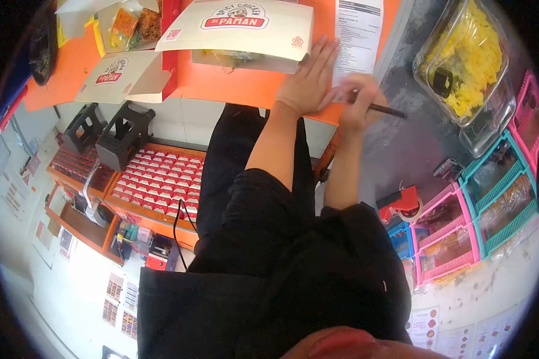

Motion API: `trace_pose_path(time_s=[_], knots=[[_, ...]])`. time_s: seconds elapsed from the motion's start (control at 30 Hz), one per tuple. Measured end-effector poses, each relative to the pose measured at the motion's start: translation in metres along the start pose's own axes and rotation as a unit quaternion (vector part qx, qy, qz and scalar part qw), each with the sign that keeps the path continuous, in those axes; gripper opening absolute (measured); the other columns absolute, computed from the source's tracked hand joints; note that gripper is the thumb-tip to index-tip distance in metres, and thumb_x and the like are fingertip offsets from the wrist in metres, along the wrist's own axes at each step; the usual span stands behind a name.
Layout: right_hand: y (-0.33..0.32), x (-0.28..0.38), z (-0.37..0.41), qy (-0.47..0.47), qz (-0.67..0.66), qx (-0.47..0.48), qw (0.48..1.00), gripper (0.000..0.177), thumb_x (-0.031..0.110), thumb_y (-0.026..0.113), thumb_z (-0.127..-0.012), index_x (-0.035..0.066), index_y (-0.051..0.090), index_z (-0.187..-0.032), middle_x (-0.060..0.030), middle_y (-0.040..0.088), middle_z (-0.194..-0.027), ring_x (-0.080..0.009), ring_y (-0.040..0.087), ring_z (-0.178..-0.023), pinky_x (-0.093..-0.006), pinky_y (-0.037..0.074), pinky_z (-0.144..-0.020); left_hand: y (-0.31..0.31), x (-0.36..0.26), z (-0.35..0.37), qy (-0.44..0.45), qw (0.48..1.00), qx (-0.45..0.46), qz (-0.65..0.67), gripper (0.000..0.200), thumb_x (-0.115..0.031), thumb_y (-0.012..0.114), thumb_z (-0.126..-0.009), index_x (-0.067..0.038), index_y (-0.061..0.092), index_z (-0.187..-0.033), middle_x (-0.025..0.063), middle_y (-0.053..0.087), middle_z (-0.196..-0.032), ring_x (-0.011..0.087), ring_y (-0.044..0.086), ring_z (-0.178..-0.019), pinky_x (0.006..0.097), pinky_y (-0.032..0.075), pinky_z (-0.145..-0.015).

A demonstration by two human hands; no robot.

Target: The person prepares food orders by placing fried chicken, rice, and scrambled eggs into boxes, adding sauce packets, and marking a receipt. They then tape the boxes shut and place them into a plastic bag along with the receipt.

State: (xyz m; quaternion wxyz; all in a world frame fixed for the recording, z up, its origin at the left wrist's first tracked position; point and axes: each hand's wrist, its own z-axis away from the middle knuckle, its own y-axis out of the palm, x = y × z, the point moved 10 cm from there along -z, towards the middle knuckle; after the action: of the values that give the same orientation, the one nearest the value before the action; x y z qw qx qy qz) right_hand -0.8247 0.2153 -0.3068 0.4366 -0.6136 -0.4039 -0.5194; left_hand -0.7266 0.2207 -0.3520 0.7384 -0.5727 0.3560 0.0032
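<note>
My left hand [308, 81] lies flat on the orange table [245, 88], fingers stretched out, its fingertips between a cream food box [239, 27] and a long printed receipt [358, 36]. The box carries a red "Spicy Chicken Si Paman" logo on its lid, and some greens show under the raised edge. At the receipt's lower end my right hand [360, 102], slightly blurred, is closed around a dark pen [390, 111]. The pen's rear end points right; its tip is hidden by the fingers.
An opened box [126, 75] with fried chicken [150, 25] stands at the left. To the right, a clear plastic container [461, 66] holds yellow food. Pink and teal baskets [491, 191] line the right wall. Stacked red-and-white boxes [159, 182] and black stools [123, 134] are lower left.
</note>
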Motion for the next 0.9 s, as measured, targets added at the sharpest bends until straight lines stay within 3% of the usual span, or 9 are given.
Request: trace_pose_path(time_s=[0.03,0.13,0.27,0.37,0.47,0.5,0.6,0.73,0.9], knots=[[0.035,0.026,0.007,-0.027,-0.115,0.199,0.973,0.027,0.018,0.048,-0.096,0.000,0.066,-0.102,-0.0097,0.059,-0.064,-0.0190,0.058,-0.055,-0.0293,0.044,-0.052,0.001,0.002,0.000,-0.003,1.000,0.002,0.000,0.078,-0.040,0.054,-0.086,0.007,0.025,-0.143,0.0138,0.017,-0.155,0.0316,0.014,-0.144,0.0437,0.034,-0.109],[0.063,0.052,-0.004,0.076,0.060,0.268,0.959,0.039,0.026,0.047,-0.098,0.002,0.057,-0.126,-0.0108,0.057,-0.060,-0.0203,0.057,-0.050,-0.0305,0.044,-0.051,0.007,0.000,-0.008,0.014,0.997,-0.005,-0.080,0.081,-0.037,0.055,-0.084,0.005,0.021,-0.144,0.0144,0.017,-0.155,0.0328,0.013,-0.144,0.0433,0.031,-0.111],[0.065,0.057,-0.029,0.111,-0.004,0.224,0.968,0.054,0.037,0.049,-0.098,0.006,0.041,-0.141,-0.0111,0.052,-0.056,-0.0216,0.055,-0.048,-0.0307,0.043,-0.050,0.016,0.017,-0.004,-0.061,0.994,0.034,0.081,0.083,-0.035,0.058,-0.080,-0.007,0.018,-0.147,0.0157,0.017,-0.154,0.0343,0.011,-0.144,0.0427,0.025,-0.115],[0.069,0.055,-0.027,0.120,-0.024,0.238,0.964,0.056,0.044,0.041,-0.099,0.005,0.043,-0.140,-0.0071,0.051,-0.057,-0.0174,0.054,-0.048,-0.0293,0.041,-0.048,0.008,0.023,0.005,-0.135,0.963,0.023,0.232,0.079,-0.033,0.058,-0.080,-0.014,0.021,-0.148,0.0135,0.016,-0.155,0.0334,0.009,-0.145,0.0431,0.018,-0.117],[0.047,0.039,-0.009,0.136,-0.118,0.280,0.943,0.062,0.053,0.030,-0.100,0.002,0.055,-0.123,-0.0026,0.050,-0.060,-0.0127,0.053,-0.053,-0.0278,0.042,-0.050,0.004,0.007,0.000,0.003,0.998,-0.032,0.061,0.085,-0.045,0.059,-0.078,-0.002,0.029,-0.145,0.0143,0.028,-0.151,0.0316,0.022,-0.142,0.0473,0.018,-0.115],[0.043,0.032,-0.003,0.138,-0.115,0.276,0.944,0.062,0.053,0.030,-0.100,0.002,0.055,-0.123,-0.0026,0.050,-0.060,-0.0127,0.053,-0.053,-0.0278,0.042,-0.050,0.001,0.004,0.000,0.007,0.997,-0.030,0.065,0.085,-0.045,0.059,-0.078,-0.002,0.029,-0.145,0.0143,0.028,-0.151,0.0316,0.022,-0.142,0.0473,0.018,-0.115],[-0.032,-0.013,-0.003,0.159,-0.179,-0.082,0.968,0.054,0.043,0.030,-0.103,-0.002,0.052,-0.084,-0.0049,0.050,-0.067,-0.0127,0.058,-0.066,-0.0285,0.050,-0.063,0.005,0.003,0.001,-0.018,0.998,0.012,0.050,0.093,-0.054,0.055,-0.082,-0.002,0.017,-0.149,0.0107,0.017,-0.155,0.0302,0.011,-0.145,0.0498,0.022,-0.113],[-0.037,-0.031,0.008,0.078,-0.069,-0.130,0.986,0.010,0.004,0.055,-0.093,-0.003,0.055,-0.085,-0.0069,0.055,-0.075,-0.0163,0.064,-0.070,-0.0287,0.051,-0.063,-0.003,-0.003,-0.002,0.006,1.000,-0.020,-0.003,0.094,-0.054,0.061,-0.077,0.002,0.026,-0.144,0.0159,0.027,-0.149,0.0352,0.021,-0.141,0.0460,0.024,-0.114],[-0.027,-0.042,0.019,0.080,0.065,-0.105,0.989,0.012,0.005,0.063,-0.087,-0.001,0.059,-0.078,-0.0085,0.060,-0.078,-0.0140,0.062,-0.068,-0.0267,0.048,-0.057,-0.002,-0.003,-0.003,0.005,1.000,-0.018,0.007,0.095,-0.050,0.062,-0.075,0.001,0.024,-0.145,0.0149,0.026,-0.150,0.0338,0.020,-0.141,0.0451,0.025,-0.114]])
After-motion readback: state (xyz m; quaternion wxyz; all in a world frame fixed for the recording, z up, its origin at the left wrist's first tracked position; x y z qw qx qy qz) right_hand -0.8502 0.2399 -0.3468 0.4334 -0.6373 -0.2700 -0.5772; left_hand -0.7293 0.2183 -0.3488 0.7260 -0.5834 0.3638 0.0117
